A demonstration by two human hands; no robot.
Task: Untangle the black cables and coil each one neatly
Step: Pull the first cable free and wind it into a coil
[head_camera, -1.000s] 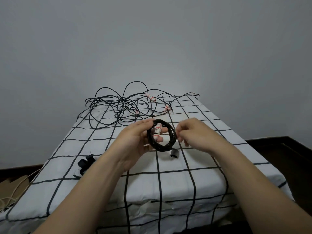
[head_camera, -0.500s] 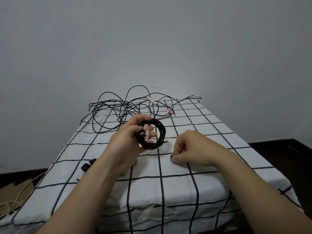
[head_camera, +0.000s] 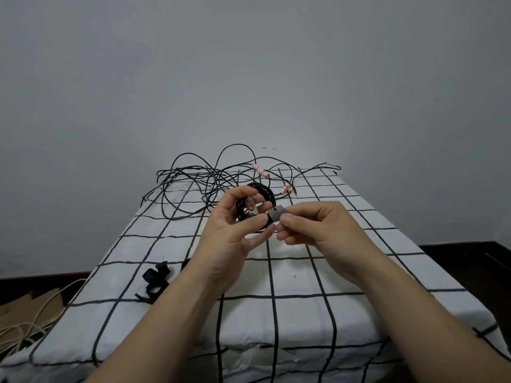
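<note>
My left hand (head_camera: 235,230) grips a small coil of black cable (head_camera: 266,192) above the middle of the table, fingers curled through the ring; a white tag with red marks shows inside it. My right hand (head_camera: 312,226) pinches a short grey-black strap (head_camera: 276,215) right beside the coil, between thumb and forefinger. A loose tangle of black cables (head_camera: 199,183) with white, red-marked tags lies at the far end of the table.
The table is covered by a white cloth with a black grid (head_camera: 304,275). A bunch of black straps (head_camera: 156,277) lies near the left edge. Cardboard and a cream cord (head_camera: 25,324) lie on the floor at the left. A grey wall stands behind.
My right hand went down to the cloth, picked up the small strap and lifted it to the coil. My left hand kept holding the coil.
</note>
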